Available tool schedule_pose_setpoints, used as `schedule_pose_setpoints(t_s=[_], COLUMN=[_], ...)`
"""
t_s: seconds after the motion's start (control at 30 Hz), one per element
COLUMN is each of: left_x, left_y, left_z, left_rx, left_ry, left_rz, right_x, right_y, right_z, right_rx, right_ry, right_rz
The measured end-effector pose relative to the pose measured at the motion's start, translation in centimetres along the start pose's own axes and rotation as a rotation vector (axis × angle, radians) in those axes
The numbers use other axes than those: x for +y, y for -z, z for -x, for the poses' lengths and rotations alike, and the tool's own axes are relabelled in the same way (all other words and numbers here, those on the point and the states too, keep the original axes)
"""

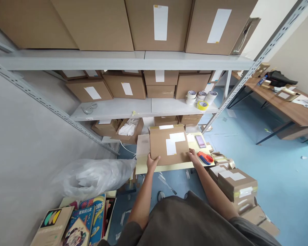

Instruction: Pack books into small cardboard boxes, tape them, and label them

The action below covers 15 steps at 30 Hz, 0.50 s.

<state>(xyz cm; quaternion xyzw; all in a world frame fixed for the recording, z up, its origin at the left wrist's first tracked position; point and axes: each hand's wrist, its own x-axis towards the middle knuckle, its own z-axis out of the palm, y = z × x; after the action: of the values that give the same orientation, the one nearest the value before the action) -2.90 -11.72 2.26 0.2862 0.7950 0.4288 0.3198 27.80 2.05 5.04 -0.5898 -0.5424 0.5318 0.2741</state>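
Note:
A closed cardboard box [159, 147] with white labels on top is over a small pale yellow table [142, 166] in front of me. My left hand [152, 162] grips its near left corner, thumb on the top face. On the near right side, my right hand [193, 157] holds the same box, most of its fingers hidden behind the edge. Just right of that hand lies a red and blue tape dispenser [205, 158]. A purple-and-white item [200, 141], blurred, lies behind the dispenser.
Grey metal shelves [113, 108] with cardboard boxes and tape rolls [202, 105] rise ahead. Left are a plastic bag [92, 177] and a box of books [79, 222]. Stacked parcels [237, 184] stand at right on the blue floor, before a wooden desk [284, 106].

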Motion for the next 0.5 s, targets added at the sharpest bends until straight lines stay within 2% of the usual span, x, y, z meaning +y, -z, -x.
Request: schedule_pose_setpoints(t_s=[0.1, 0.23, 0.4, 0.5], left_x=[0.6, 1.5, 0.9, 0.5], left_y=[-0.2, -1.6, -3.6, -4.4], left_z=[0.5, -0.4, -1.3, -1.0], left_rx=[-0.005, -0.056, -0.18, -0.213], left_ry=[-0.1, -0.154, -0.001, 0.048], left_rz=[0.028, 0.095, 0.069, 0.101], right_x=[0.2, 1.0, 3.5, 5.0], right_y=[0.9, 1.1, 0.8, 0.8], right_z=[0.5, -0.2, -1.2, -1.5], right_rx=[-0.02, -0.094, -0.076, -0.013], right_ry=[0.119, 0.164, 0.101, 0.138], right_rz=[-0.058, -0.097, 0.017, 0.033])
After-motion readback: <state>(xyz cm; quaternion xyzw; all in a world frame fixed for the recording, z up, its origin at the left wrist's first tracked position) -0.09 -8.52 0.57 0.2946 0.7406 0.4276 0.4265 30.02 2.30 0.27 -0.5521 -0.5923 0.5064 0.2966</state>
